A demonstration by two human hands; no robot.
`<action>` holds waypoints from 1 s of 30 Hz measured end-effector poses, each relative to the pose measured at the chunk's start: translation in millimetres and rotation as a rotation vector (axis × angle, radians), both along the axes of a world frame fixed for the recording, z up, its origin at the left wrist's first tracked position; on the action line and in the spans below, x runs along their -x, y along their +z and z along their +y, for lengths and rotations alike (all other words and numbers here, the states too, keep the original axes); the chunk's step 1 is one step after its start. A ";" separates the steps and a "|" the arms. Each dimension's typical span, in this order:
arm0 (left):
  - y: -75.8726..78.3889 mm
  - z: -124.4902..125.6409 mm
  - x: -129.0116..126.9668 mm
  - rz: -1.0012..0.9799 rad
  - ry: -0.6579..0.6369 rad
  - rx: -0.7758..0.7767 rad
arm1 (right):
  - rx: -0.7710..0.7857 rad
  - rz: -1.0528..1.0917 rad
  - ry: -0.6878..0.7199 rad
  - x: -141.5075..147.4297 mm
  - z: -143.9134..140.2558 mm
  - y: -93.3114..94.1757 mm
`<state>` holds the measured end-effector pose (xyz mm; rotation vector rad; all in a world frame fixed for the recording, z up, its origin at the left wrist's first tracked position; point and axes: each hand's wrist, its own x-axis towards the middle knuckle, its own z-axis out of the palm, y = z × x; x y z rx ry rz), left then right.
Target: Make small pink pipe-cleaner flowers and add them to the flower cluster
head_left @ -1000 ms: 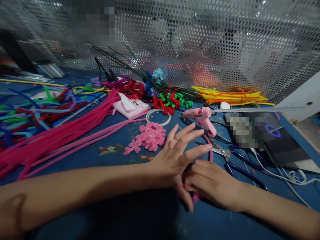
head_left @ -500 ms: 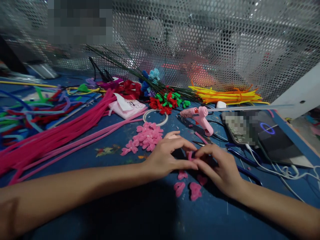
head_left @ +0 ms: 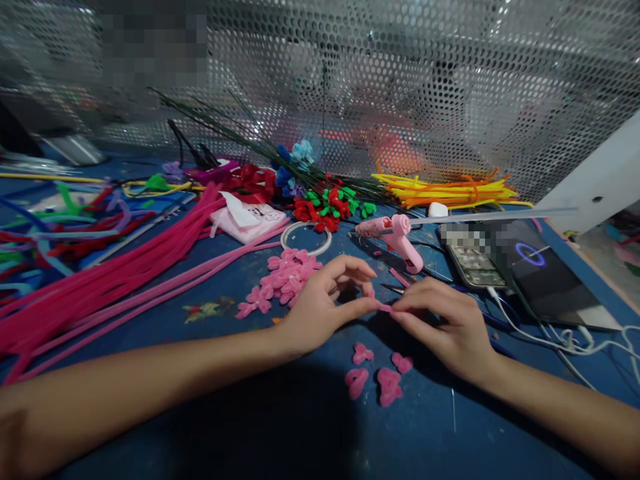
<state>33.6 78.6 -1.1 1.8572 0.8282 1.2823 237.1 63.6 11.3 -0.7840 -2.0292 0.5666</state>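
A short pink pipe cleaner [head_left: 385, 308] stretches between my two hands above the table. My left hand [head_left: 327, 303] pinches one end between thumb and fingers, and a small pink bend shows by its fingertips. The other end is pinched by my right hand [head_left: 445, 325]. Below them lie several small looped pink pieces [head_left: 389, 386] on the blue tabletop. Just behind my left hand sits a pile of pink pipe-cleaner flowers [head_left: 287, 275], partly hidden by it. Dark scissors [head_left: 393, 289] lie beyond my right hand, mostly covered by it.
A pink glue gun [head_left: 395, 237] stands behind my hands, near a white ring [head_left: 306, 239]. Long pink pipe cleaners [head_left: 125, 257] spread at left. Yellow and orange pipe cleaners [head_left: 450, 191] lie at the back. At right are a phone [head_left: 473, 257], a tablet [head_left: 550, 273] and white cables.
My hands have drawn slightly apart, so the pink pipe cleaner now shows stretched between them. The fingers of my left hand have lifted a little. The small pink pieces below are less covered.
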 end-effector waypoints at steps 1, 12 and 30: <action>-0.2 -1.2 0.5 0.045 0.021 -0.119 | -0.007 -0.001 0.006 0.5 -1.0 -0.1; 11.8 -10.0 1.9 0.273 -0.033 -0.537 | 0.006 0.013 0.140 1.9 -4.2 -0.6; 0.9 -9.2 3.2 0.411 0.082 -0.642 | -0.163 -0.081 0.385 5.4 -8.1 -3.9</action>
